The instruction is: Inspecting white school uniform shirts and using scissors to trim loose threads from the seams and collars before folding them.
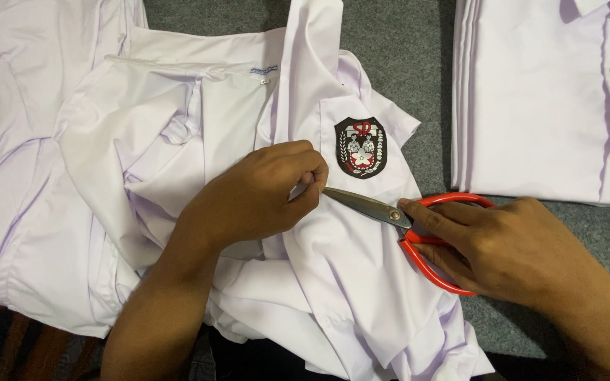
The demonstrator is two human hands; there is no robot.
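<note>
My right grip grasps the red-handled scissors, their blades nearly closed and pointing at my left grip, which pinches the crumpled white shirt just beside its dark shield badge, with a stack of folded shirts lying beyond on the grey worktop.

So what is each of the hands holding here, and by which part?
The right hand holds red-handled scissors by the handle loops. The left hand pinches the white shirt at the blade tips, just below the pocket badge.
</note>
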